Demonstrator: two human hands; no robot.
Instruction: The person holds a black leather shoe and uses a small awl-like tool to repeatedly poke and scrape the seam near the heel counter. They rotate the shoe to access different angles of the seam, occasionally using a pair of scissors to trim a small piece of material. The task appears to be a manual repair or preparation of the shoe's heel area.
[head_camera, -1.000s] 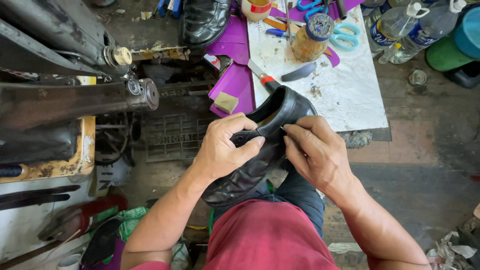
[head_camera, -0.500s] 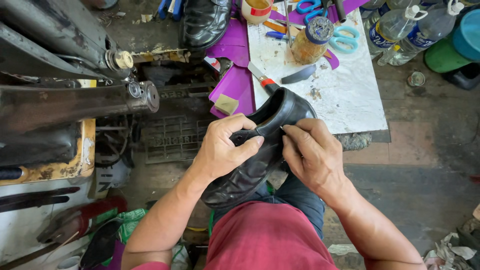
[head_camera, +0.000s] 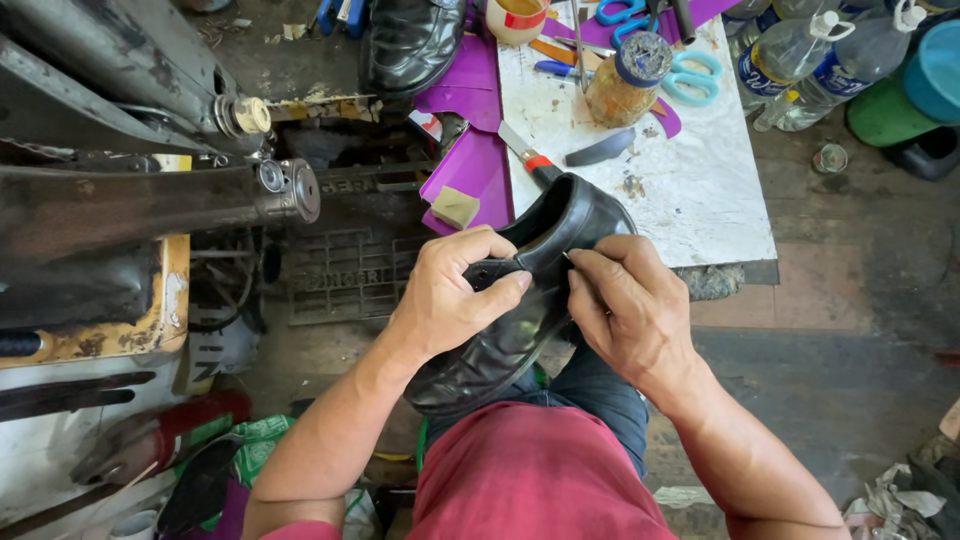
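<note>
Black leather shoe (head_camera: 500, 345) lies in your lap, toe toward your body and heel pointing away to the white work table (head_camera: 700, 200). Its leather is glossy and creased across the toe, and the open collar gapes upward at the far end, just in front of the table's near edge. Your left hand (head_camera: 450, 300) wraps over the upper from the left, thumb and fingers curled firmly around the side of the opening, so the shoe is clamped in that grasp. Your right hand (head_camera: 625, 310) meets it from the right, fingertips pinched tight on the collar rim where it faces your left thumb; whether something thin sits in that pinch, you cannot tell. Both hands sit over the middle and back of the shoe, leaving the toe cap bare below your left wrist. Beyond the heel, a jar (head_camera: 625, 80) and blue-handled scissors (head_camera: 690, 75) rest on the table, and a second black shoe (head_camera: 410, 45) sits farther off.
</note>
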